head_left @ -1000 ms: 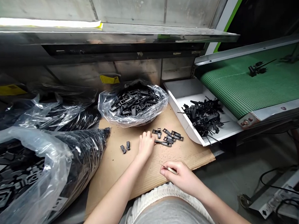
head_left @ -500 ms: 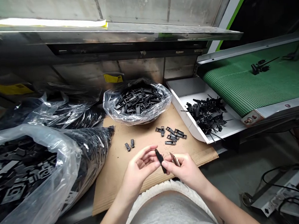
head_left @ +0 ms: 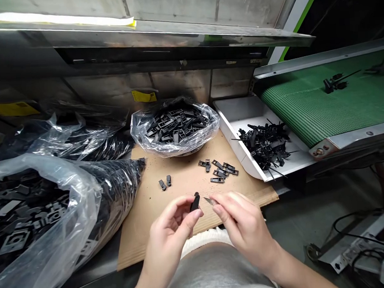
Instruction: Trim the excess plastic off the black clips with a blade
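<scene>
My left fingers (head_left: 177,203) pinch a black part (head_left: 195,202) over the cardboard (head_left: 140,222); my right fingers (head_left: 224,217) grip a blade (head_left: 209,201) just beside it, apparently lining up; the next move needs steadiness.

White glare on clear plastic bag (head_left: 192,145)

The left hand (head_left: 167,238) is holding a black part (head_left: 195,202) in its fingers, and the right hand (head_left: 246,222) is gripping a blade (head_left: 209,200), its tip pointing at the part (near, a gap showing). Loose clips (head_left: 221,173) are lying on cardboard (head_left: 138,231), below an open bag (head_left: 210,130) of clips. A white tray (head_left: 243,161) is holding black pieces (head_left: 268,145) beside a green belt (head_left: 304,101).
</scene>
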The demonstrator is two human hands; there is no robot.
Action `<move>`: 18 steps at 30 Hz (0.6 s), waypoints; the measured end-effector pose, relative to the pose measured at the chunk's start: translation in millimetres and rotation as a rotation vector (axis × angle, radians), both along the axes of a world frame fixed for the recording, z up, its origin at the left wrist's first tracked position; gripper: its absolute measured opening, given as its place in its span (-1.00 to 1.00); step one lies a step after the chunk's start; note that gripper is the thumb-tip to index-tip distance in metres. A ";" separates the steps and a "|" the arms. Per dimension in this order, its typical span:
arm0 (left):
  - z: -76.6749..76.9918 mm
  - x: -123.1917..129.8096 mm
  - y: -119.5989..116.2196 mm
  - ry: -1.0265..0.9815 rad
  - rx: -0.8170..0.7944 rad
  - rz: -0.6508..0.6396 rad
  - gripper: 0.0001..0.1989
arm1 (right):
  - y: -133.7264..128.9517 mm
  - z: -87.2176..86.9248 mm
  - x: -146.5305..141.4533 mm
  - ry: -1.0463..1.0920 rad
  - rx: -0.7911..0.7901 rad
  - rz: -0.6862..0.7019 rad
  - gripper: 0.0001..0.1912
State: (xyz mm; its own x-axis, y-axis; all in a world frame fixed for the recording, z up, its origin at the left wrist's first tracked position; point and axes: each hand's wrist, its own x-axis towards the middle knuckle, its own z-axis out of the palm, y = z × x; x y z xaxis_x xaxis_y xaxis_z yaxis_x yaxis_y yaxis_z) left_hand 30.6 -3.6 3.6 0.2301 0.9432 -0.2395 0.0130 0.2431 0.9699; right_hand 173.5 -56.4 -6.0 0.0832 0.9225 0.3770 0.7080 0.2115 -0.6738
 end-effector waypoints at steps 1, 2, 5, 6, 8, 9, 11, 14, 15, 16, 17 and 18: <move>0.9 -0.5 -1.6 0.020 0.010 -0.007 -0.82 | 1.0 0.6 -2.6 -0.034 0.044 -0.001 -0.77; 1.8 -1.1 -2.8 0.033 0.020 -0.017 -0.83 | 1.9 1.3 -5.0 -0.064 0.077 -0.002 -0.78; 3.8 -3.1 -4.8 0.062 0.060 -0.034 -0.86 | 2.4 4.1 -9.1 -0.146 0.114 -0.019 -0.77; 4.2 -3.5 -5.2 0.073 0.072 -0.027 -0.87 | 1.9 5.1 -9.3 -0.169 0.109 -0.023 -0.77; 4.7 -4.2 -5.9 0.090 0.088 -0.021 -0.87 | 0.3 6.7 -8.8 -0.206 0.100 -0.022 -0.76; 4.7 -4.4 -6.4 0.096 0.092 -0.022 -0.87 | -0.5 7.3 -8.3 -0.220 0.098 -0.017 -0.76; 4.9 -4.8 -7.7 0.109 0.102 -0.030 -0.88 | -1.6 8.3 -7.8 -0.241 0.103 -0.007 -0.76; 5.6 -5.7 -10.2 0.136 0.123 -0.036 -0.89 | -2.1 9.2 -7.9 -0.259 0.114 -0.010 -0.78; 6.0 -6.0 -10.9 0.143 0.131 -0.038 -0.89 | -2.1 9.4 -8.1 -0.263 0.115 -0.016 -0.78; 6.3 -6.2 -11.5 0.147 0.138 -0.040 -0.90 | -2.2 9.5 -8.2 -0.267 0.114 -0.020 -0.78; 6.4 -6.4 -11.8 0.150 0.148 -0.041 -0.90 | -2.4 9.5 -8.3 -0.269 0.114 -0.024 -0.78; 6.4 -6.6 -11.8 0.152 0.162 -0.043 -0.91 | -2.6 9.4 -8.4 -0.272 0.116 -0.028 -0.78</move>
State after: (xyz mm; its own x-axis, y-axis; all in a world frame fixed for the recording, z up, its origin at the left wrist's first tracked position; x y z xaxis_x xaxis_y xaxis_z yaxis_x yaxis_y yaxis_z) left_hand 24.0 -15.4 10.0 0.2441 0.9623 -0.1202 0.1689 0.0799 0.9824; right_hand 165.1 -59.0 3.4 -0.0106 0.8707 0.4916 0.8659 0.2539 -0.4310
